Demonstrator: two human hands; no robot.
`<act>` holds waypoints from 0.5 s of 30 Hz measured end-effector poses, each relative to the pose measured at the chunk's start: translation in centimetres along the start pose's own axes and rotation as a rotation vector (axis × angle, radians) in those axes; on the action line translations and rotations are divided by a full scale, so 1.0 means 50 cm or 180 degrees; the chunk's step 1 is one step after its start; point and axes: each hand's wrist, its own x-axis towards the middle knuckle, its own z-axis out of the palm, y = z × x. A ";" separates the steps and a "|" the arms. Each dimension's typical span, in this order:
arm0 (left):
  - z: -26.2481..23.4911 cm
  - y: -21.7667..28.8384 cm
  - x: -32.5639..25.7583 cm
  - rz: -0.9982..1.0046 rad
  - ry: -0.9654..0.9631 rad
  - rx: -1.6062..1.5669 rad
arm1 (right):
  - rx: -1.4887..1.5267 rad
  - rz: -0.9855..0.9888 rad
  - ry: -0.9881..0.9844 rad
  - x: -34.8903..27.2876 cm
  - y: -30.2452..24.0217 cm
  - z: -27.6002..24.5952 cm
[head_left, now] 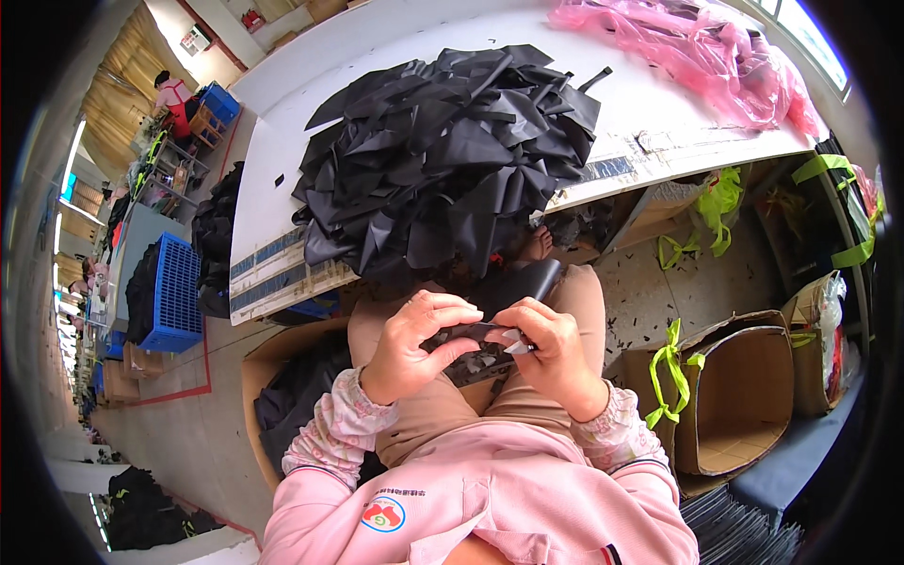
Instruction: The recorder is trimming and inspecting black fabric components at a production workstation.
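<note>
My left hand [416, 344] and my right hand [551, 350] are raised above my lap, close together. A small black fabric piece [478, 331] stretches between them. My left thumb and fingers curve around one end, and my right fingers pinch the other. Under the right fingers shows a small whitish pointed bit [516, 346] whose kind I cannot make out. Just beyond the right hand lies a larger smooth black sheet [523, 285] over my knees. Farther off, a big heap of black cut fabric pieces [443, 160] covers the table's near edge.
The white table [273, 179] spans the far side, with a pink plastic bag [697, 61] at its right. Cardboard boxes stand right [744, 395] and left [252, 395] of my legs. Blue crates [177, 292] line the left. Another person [174, 99] is far left.
</note>
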 end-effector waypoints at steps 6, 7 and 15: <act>0.000 -0.035 -0.004 0.0475 0.0145 0.0484 | 0.0447 0.0213 -0.0181 0.002 -0.006 -0.009; 0.000 -0.039 -0.001 0.0534 0.0090 0.0208 | 0.0449 0.0214 -0.0178 0.002 -0.006 -0.010; 0.043 -0.069 -0.044 -0.1987 -0.0181 -0.3979 | 0.0932 0.0396 -0.0229 0.001 -0.005 -0.004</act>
